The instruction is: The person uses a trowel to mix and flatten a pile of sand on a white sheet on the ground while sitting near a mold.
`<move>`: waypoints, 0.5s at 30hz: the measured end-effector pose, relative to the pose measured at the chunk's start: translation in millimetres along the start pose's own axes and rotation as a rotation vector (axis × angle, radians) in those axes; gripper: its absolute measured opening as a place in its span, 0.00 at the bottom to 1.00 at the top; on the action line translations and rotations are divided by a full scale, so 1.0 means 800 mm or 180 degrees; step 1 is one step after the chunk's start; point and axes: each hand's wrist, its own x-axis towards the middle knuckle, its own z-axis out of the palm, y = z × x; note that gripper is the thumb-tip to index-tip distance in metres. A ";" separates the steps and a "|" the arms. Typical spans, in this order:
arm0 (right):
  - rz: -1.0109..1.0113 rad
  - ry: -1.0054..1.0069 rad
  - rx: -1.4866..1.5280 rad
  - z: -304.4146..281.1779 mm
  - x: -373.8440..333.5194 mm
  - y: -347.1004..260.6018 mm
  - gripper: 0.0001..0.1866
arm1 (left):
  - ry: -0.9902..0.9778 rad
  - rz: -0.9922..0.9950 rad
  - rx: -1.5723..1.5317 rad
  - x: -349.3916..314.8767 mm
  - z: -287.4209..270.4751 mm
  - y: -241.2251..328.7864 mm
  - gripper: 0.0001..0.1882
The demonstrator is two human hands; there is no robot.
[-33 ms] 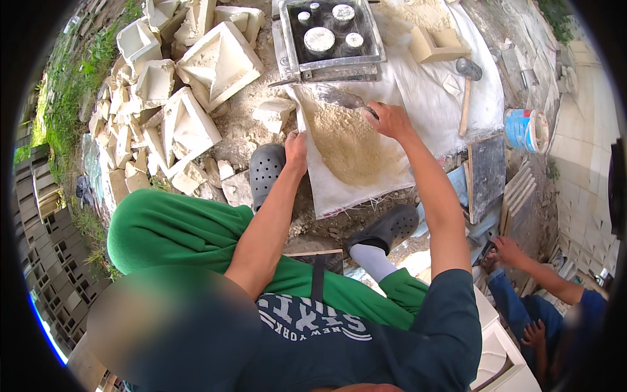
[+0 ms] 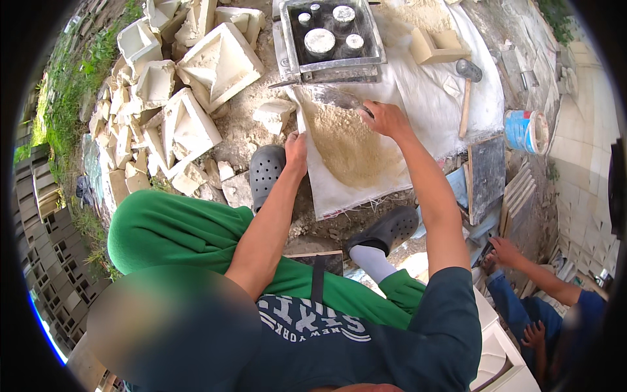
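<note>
My right hand is closed round the handle of a trowel. The dusty metal blade reaches left over the top of a heap of pale sandy powder. That powder lies on a white woven sheet. My left hand pinches the sheet's left edge, beside the heap. Just beyond the trowel stands a dark rectangular mould frame, with several round, white-topped posts inside.
Broken cream mould blocks pile up at the left. A mallet, a cream block and a blue-and-white bucket lie to the right. Dark boards lean nearby. Another person's hand shows at the lower right.
My right hand and the trowel have shifted very slightly to the left over the powder. My left hand stays on the sheet's edge.
</note>
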 end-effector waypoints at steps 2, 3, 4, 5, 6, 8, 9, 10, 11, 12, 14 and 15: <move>-0.0048 -0.0011 -0.0030 0.015 0.007 0.010 0.20 | -0.0033 -0.0016 0.0029 0.003 0.006 0.002 0.11; -0.0146 -0.0062 -0.0033 0.020 0.008 0.007 0.20 | 0.0045 0.0093 0.0197 0.006 0.003 0.000 0.14; -0.0150 -0.0075 -0.0024 0.020 0.002 0.008 0.20 | 0.0113 0.0198 0.0368 0.008 0.001 -0.003 0.16; -0.0348 -0.0377 -0.0102 0.017 -0.012 0.012 0.20 | 0.0117 0.0187 0.0369 0.012 -0.003 -0.004 0.16; -0.0550 -0.0696 -0.0194 0.012 -0.025 0.012 0.19 | 0.0090 0.0082 0.0321 0.015 -0.008 -0.006 0.17; -0.0498 -0.0606 -0.0350 -0.006 -0.051 -0.006 0.19 | 0.0145 -0.0045 0.0393 0.015 -0.015 -0.006 0.18; -0.0407 -0.0496 -0.0499 -0.016 -0.067 -0.013 0.18 | 0.0114 -0.0063 0.0368 0.008 -0.008 -0.001 0.18; -0.0529 -0.0266 -0.0455 -0.020 -0.085 -0.008 0.16 | 0.0071 -0.0035 0.0419 0.000 0.000 0.002 0.19; -0.0499 -0.0291 -0.0484 -0.024 -0.101 -0.005 0.16 | 0.0028 -0.0007 0.0467 -0.009 0.007 0.005 0.21; -0.0523 -0.0109 -0.0535 -0.030 -0.114 -0.008 0.15 | 0.0043 -0.0004 0.0506 -0.011 0.008 0.006 0.20; -0.0534 0.0077 -0.0577 -0.034 -0.141 -0.021 0.14 | -0.0025 0.0061 0.0527 -0.017 0.007 0.003 0.19; -0.0177 0.0112 -0.0606 -0.038 -0.154 -0.035 0.15 | -0.0100 0.0113 0.0503 -0.020 0.007 0.000 0.19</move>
